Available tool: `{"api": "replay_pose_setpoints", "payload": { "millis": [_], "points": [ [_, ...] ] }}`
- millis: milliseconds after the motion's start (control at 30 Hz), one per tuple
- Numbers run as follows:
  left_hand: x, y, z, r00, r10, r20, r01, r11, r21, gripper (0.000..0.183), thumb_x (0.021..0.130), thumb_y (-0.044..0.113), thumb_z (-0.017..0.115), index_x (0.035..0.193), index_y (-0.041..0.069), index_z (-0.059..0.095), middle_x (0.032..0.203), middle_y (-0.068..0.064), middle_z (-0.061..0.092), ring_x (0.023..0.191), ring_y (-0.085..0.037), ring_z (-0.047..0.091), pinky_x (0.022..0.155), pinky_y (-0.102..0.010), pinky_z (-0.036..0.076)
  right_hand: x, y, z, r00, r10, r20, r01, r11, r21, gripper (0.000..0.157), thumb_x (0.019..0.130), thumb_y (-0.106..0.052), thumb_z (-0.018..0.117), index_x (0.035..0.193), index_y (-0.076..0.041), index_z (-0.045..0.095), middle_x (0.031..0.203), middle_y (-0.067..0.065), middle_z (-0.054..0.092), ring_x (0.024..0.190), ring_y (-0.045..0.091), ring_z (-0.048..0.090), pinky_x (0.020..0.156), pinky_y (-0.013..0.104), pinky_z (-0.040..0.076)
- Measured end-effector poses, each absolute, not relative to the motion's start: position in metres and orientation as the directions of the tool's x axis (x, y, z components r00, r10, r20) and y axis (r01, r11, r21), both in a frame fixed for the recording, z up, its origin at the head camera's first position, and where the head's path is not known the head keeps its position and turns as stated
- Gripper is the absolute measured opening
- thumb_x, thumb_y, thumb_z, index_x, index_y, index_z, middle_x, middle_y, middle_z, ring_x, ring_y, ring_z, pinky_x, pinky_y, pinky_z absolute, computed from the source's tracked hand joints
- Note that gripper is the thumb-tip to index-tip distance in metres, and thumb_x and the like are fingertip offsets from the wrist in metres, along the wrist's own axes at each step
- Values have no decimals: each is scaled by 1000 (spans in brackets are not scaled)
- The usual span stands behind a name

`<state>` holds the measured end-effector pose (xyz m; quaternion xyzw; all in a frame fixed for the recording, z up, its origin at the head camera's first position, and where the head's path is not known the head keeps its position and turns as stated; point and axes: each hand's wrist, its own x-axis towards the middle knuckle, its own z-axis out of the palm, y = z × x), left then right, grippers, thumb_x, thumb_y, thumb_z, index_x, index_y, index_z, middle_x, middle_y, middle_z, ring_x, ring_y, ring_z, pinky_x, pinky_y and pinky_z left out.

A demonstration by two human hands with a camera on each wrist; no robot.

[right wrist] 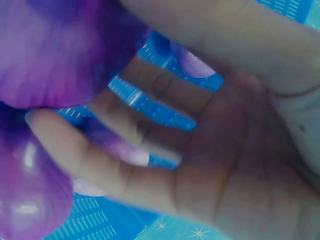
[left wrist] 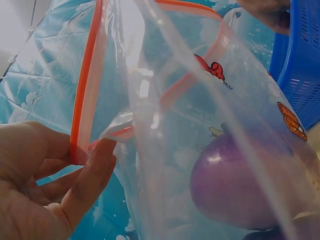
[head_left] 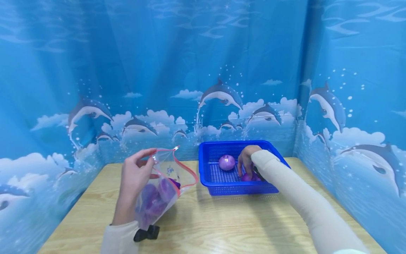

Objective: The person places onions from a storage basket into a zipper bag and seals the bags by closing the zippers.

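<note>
My left hand (head_left: 135, 173) pinches the red-edged mouth of a clear zip bag (head_left: 185, 171) between thumb and fingers; the mouth gapes towards the right. Inside the bag lie several purple onions (head_left: 155, 203), one of them (left wrist: 230, 185) large in the left wrist view. My right hand (head_left: 246, 160) reaches down into a blue basket (head_left: 219, 184). Its thumb and fingers curve round a purple onion (right wrist: 60, 55), whose far side is hidden. Right beside the little finger is another onion (right wrist: 30, 175). One more onion (head_left: 226, 162) sits in the basket left of the hand.
The wooden table (head_left: 215, 225) carries the bag at the left and the basket at the back right. A blue dolphin-print curtain (head_left: 177, 70) stands behind and at both sides. A black strap (head_left: 147, 233) is at the left wrist.
</note>
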<state>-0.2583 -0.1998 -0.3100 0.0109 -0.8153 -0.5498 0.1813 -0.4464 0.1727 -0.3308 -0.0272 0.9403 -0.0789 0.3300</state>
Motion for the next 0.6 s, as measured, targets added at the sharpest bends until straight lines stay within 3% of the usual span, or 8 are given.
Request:
{"api": "replay_pose_setpoints", "payload": {
  "millis": [200,467,600],
  "points": [
    [-258,-201,-310,-935,-217,280,179,392,902,38,106,13,53,142,15,61,146,-9,61,114,-33,69,69,-31,67,-451,169,-330,-790,-74,-609,-21,995,-94,31,64,-14,97,89,-26,84,113,3,69,103,28,66,77,45,67],
    [-258,-200,-309,-935,-216,281,180,392,902,38,106,13,53,143,14,61,145,-10,61,115,-34,69,69,-31,67,-449,169,-329,-795,-66,-603,8,993,-119,34,61,-7,96,87,-25,83,111,7,70,101,30,67,72,45,67],
    [-259,-201,-309,-935,-213,284,186,388,903,37,106,13,54,142,14,61,143,-11,62,114,-34,69,68,-31,67,-450,169,-325,-762,-135,-633,-112,991,-77,34,66,-10,93,91,-31,82,106,3,73,97,24,68,75,39,66]
  ]
}}
